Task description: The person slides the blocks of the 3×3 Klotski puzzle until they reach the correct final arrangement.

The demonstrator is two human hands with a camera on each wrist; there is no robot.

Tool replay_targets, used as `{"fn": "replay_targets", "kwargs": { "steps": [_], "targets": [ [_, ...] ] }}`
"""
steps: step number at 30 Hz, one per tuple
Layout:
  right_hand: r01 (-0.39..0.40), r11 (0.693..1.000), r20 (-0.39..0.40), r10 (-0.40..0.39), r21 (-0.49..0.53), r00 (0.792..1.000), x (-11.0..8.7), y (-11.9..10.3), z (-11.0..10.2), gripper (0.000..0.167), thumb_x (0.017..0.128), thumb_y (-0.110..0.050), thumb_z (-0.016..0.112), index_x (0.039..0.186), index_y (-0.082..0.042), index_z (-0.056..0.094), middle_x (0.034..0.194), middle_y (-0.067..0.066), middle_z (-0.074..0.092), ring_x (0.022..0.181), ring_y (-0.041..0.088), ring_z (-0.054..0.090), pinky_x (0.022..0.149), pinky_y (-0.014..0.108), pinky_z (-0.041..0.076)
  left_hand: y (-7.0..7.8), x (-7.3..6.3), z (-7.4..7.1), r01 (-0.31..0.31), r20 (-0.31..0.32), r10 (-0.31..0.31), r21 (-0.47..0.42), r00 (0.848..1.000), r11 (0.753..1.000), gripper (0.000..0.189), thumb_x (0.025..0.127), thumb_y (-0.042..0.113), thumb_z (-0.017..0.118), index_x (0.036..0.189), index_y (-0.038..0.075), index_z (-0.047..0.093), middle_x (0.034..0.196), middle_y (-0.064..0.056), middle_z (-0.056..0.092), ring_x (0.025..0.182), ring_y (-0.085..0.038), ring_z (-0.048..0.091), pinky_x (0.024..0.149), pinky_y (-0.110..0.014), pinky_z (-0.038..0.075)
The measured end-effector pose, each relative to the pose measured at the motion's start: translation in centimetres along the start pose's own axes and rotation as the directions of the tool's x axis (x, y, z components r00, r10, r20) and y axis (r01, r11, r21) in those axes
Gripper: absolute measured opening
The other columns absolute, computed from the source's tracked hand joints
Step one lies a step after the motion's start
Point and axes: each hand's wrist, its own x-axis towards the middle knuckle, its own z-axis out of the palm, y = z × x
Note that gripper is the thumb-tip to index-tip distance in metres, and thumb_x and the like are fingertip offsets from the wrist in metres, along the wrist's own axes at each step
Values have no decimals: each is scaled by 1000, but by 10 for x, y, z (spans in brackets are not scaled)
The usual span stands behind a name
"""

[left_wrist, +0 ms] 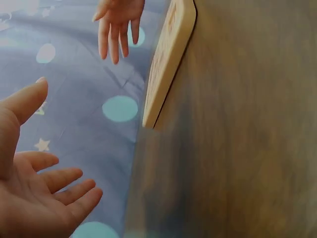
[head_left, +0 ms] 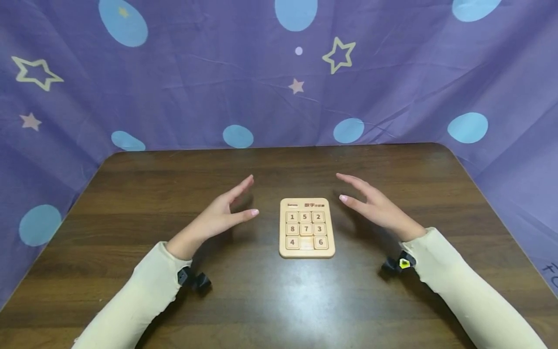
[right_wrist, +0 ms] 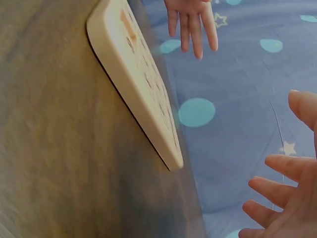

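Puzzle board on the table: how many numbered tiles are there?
8, all in the puzzle board. Top row: tile 1, tile 5, tile 2; middle row: tile 8, tile 7, tile 3; bottom row: tile 4, an empty slot, tile 6. None looks hidden.

The number board (head_left: 306, 243) lies on the table (head_left: 244, 300) between left grip (head_left: 216, 216) and right grip (head_left: 378, 207)
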Motion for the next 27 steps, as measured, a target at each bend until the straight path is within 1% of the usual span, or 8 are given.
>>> {"fn": "replay_targets", "kwargs": {
  "steps": [2,4,8,11,15,17,21,27],
  "targets": [
    [-14,1000,4,14,26,1000,-2,-2,3,55,95,-29,55,145,-15,37,150,4,34,140,24,25,114,52,22,0,-1,4,-3,4,3,-45,1000,999,80,86,13,68,150,7,20,154,-16,23,142,-27,21,113,-52,26],
    [-24,998,11,24,50,1000,-4,-3,7,54,95,-30,55,144,-15,38,150,3,35,139,22,26,114,51,22,-1,-1,8,-3,5,3,-81,1000,997,81,85,10,69,150,5,21,153,-18,24,141,-28,23,111,-52,30],
    [-43,990,32,39,136,999,-6,-6,14,53,95,-29,55,143,-14,39,148,4,38,138,19,27,114,49,22,-3,-4,16,4,-1,-4,-110,1000,994,83,83,8,71,149,3,21,152,-21,25,140,-31,25,110,-53,31],
    [-59,978,52,50,198,997,-7,-11,19,52,95,-28,56,143,-14,40,147,4,39,138,18,29,114,48,24,-3,-6,21,31,-3,-32,-158,999,987,84,81,6,72,149,4,22,152,-20,26,138,-33,28,110,-53,32],
    [-30,975,49,19,220,999,-11,-14,28,52,94,-18,58,141,-7,41,146,10,41,137,24,31,115,48,24,-1,-6,29,73,-6,-77,-251,997,965,86,79,3,73,149,5,22,152,-18,26,137,-34,29,110,-51,32],
    [-25,975,51,14,223,999,-13,-13,34,52,92,-15,59,140,-4,42,145,13,42,136,28,32,115,48,24,-1,-6,33,92,-6,-97,-283,995,955,86,79,3,73,149,4,22,153,-18,25,138,-34,29,111,-51,31],
    [-64,967,57,51,247,997,-18,-13,44,52,90,-15,62,138,-3,45,143,13,45,134,32,36,114,49,25,0,-7,42,139,0,-147,-328,989,934,86,80,4,72,149,3,22,154,-15,24,138,-32,28,112,-49,30],
    [-92,961,29,88,262,996,-21,-16,54,51,88,-17,66,135,-5,49,144,10,44,134,31,37,114,47,25,3,-9,57,171,21,-177,-387,984,906,83,80,2,71,148,1,24,153,-16,25,136,-34,32,111,-48,31]
  ]
}}
